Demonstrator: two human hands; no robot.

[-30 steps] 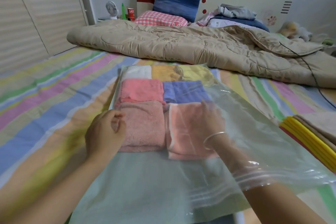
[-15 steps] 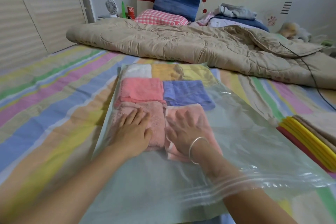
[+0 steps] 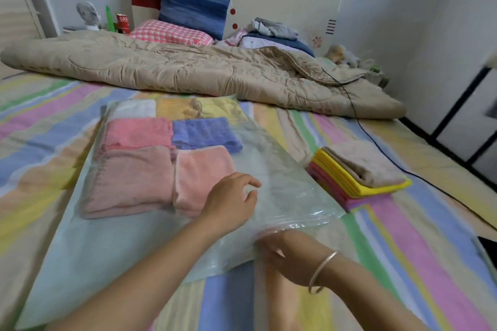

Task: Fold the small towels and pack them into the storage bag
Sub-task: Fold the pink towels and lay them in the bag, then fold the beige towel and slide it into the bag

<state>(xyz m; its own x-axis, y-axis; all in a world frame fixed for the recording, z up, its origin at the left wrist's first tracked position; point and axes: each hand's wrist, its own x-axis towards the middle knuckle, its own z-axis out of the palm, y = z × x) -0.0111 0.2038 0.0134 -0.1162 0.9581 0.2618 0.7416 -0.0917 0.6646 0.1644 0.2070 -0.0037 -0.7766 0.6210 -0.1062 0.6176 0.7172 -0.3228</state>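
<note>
Towels (image 3: 129,180), seven folded, lie inside the clear bag (image 3: 107,250); left hand (image 3: 231,203) loose-fingered over it, right hand (image 3: 291,258) blurred at its edge, grip unclear.

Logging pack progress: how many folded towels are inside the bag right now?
7: back row white towel, orange towel, yellow towel; middle coral towel, blue towel; front dusty pink towel, peach towel. Any layered underneath would be hidden.
</note>
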